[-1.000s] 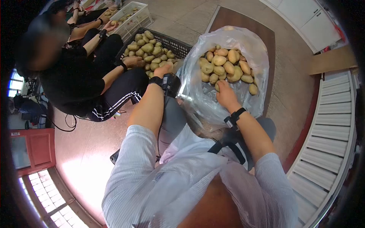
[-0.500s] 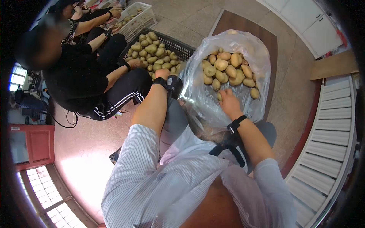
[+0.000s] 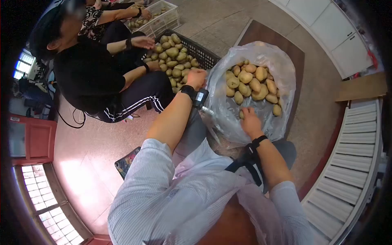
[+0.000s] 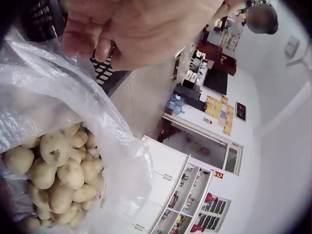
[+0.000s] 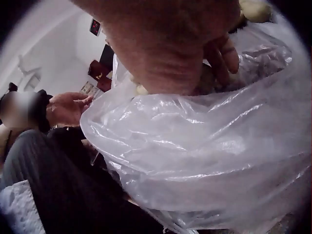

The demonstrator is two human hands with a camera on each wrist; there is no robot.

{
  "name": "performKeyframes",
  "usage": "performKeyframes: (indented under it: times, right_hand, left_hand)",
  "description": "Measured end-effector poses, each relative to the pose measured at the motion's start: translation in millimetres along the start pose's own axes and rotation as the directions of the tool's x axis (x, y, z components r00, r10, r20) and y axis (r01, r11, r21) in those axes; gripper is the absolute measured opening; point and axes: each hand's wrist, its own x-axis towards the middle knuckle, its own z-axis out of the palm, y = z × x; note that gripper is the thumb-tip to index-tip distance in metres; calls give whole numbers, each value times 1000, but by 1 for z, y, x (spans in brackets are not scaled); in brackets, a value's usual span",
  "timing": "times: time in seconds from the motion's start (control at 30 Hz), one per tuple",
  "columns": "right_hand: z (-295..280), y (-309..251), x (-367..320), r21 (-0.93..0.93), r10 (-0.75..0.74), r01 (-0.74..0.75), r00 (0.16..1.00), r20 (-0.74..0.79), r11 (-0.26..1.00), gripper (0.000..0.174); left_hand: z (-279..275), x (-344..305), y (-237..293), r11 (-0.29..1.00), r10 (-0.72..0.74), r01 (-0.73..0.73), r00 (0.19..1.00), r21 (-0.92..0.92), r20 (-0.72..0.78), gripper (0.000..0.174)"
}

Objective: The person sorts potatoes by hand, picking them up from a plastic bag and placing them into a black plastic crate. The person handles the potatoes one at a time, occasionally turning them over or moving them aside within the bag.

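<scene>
A clear plastic bag (image 3: 222,118) stands with its mouth spread, and a heap of potatoes (image 3: 255,85) lies inside. Low in the bag, nearer the wearer than the heap, the right hand (image 3: 251,123) grips a small potato (image 3: 241,114); its fingers partly cover it in the right wrist view. The left hand (image 3: 197,79) hovers between the bag's left rim and the black crate (image 3: 200,53) full of potatoes. In the left wrist view the left hand (image 4: 141,34) has loosely bent fingers, with no object visible in them.
At the left, a seated person in black (image 3: 87,77) has both hands at the black crate. Another person and a white crate (image 3: 163,22) are behind. A brown board (image 3: 292,49) lies beneath the bag. White slatted panel (image 3: 351,155) at right; phone-like item (image 3: 126,162) on the floor.
The right hand has drawn back from the heap with the small potato. The left hand has moved from over the black crate toward the bag's rim. The neighbour has raised one hand.
</scene>
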Motion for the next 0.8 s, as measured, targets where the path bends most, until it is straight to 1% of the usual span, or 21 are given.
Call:
performKeyframes:
  times: [0.03,0.07,0.13,0.17,0.23,0.27,0.33,0.4,0.47,0.5,0.53,0.57,0.63,0.67,0.73,0.77,0.8]
  right_hand:
    - [1,1,0,34,17,-17,1000,3,999,41]
    - [2,2,0,31,19,-20,1000,2,999,41]
    - [6,5,0,118,177,-173,984,-28,978,39]
    - [7,10,1,115,180,-176,983,-30,978,39]
    - [8,21,3,179,224,-226,974,33,957,38]
    - [10,25,3,179,228,-230,973,32,956,38]
    - [16,36,4,250,238,-243,970,49,937,41]
    - [25,47,8,261,261,-268,963,63,927,41]
    - [22,45,9,273,282,-293,956,78,916,41]
    - [20,44,9,514,396,-442,895,204,735,40]
    - [17,42,9,685,456,-558,816,354,468,39]
    - [14,40,9,684,460,-561,814,354,466,39]
    - [11,39,9,762,448,-574,790,419,300,38]
    - [11,39,9,761,452,-577,787,420,298,38]
    - [12,39,9,878,326,-476,823,466,-52,36]
    - [5,32,12,877,330,-478,821,467,-54,36]
    - [-2,26,17,867,282,-483,821,497,-123,35]
  left_hand:
    - [4,-5,2,999,1,0,999,-47,32,25]
    - [8,-9,5,999,1,1,999,-48,35,25]
    - [15,-19,12,999,33,-35,998,38,56,24]
    - [18,-24,17,999,33,-35,998,37,60,24]
    - [24,-30,21,998,15,-23,991,58,132,22]
    - [27,-29,20,998,14,-22,991,59,136,22]
    - [32,-29,19,996,19,-32,985,78,169,20]
    - [35,-30,20,994,12,-32,981,105,192,21]
    - [37,-33,21,991,3,-32,977,133,213,21]
    - [38,-34,21,988,5,-41,973,149,232,21]
    - [39,-36,22,985,6,-49,968,165,252,22]
    - [40,-38,22,985,4,-48,967,166,255,22]
    - [42,-41,24,980,-2,-54,958,190,285,23]
    - [43,-41,25,980,-5,-52,957,190,289,23]
    - [45,-42,25,975,-21,-51,947,217,320,25]
    - [46,-40,24,975,-24,-49,946,217,324,25]
    - [47,-40,22,975,-31,-47,940,217,341,26]
